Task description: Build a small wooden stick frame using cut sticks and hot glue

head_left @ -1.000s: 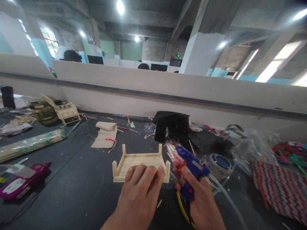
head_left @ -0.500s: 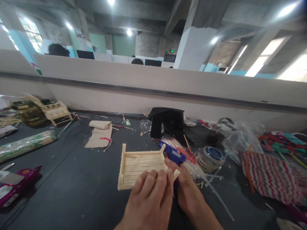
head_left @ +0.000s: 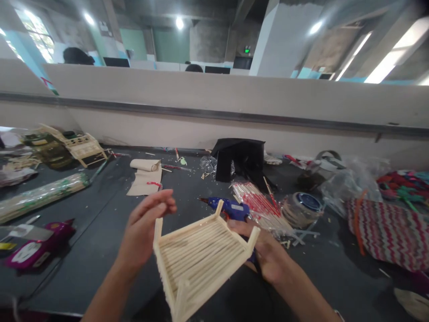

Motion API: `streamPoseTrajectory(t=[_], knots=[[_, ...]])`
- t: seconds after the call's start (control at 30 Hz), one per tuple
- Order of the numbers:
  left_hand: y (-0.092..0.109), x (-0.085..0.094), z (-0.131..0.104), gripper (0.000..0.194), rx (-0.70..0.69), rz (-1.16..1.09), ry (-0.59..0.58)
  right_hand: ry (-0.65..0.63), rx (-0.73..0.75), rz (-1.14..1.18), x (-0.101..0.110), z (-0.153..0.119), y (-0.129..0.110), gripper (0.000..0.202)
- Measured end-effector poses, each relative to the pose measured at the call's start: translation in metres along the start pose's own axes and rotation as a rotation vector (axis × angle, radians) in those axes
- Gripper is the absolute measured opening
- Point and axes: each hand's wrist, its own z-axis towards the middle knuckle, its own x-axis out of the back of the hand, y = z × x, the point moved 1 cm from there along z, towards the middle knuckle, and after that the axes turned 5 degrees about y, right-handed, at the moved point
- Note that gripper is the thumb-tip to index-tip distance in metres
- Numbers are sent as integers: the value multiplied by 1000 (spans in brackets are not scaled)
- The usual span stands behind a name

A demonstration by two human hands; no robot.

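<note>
A small frame of pale wooden sticks, with a slatted panel and short corner posts, is tilted in front of me. My right hand grips its right side, thumb at the edge. A blue hot glue gun is in the same hand, its nozzle pointing left behind the frame; part of its handle shows below my fingers. My left hand is off the frame, just beyond its left corner post, with fingers loosely bent and nothing in them.
A pack of red-and-pale sticks and a clear jar lie to the right. Brown paper, a magenta glue gun and a wrapped stick bundle are left. A black piece stands near the partition.
My left hand has let go of the frame and moved left. The frame has come closer and turned, showing all its posts. The blue glue gun has shifted left with my right hand.
</note>
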Motion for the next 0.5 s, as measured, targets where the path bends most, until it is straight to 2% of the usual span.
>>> streamPoseTrajectory(t=[0.07, 0.13, 0.23, 0.3, 0.37, 0.43, 0.5], knots=[[-21, -8, 4, 33, 106, -96, -145, -10, -20, 34, -4, 0, 0, 16], [-36, -19, -5, 46, 139, -195, -259, 24, -56, 66, -7, 1, 0, 15], [-47, -36, -29, 77, 144, -284, -315, 81, -103, 88, -12, 5, 2, 14], [-49, -46, -40, 105, 58, -252, -315, 79, -75, 97, -15, 10, 6, 16], [-51, -51, -45, 118, 0, -172, -262, 58, -23, 107, -18, 14, 10, 19], [-51, -52, -43, 112, 12, -99, -184, 9, 26, 109, -19, 18, 16, 22], [-47, -50, -39, 97, 52, -74, -141, -30, 57, 85, -18, 20, 20, 25]])
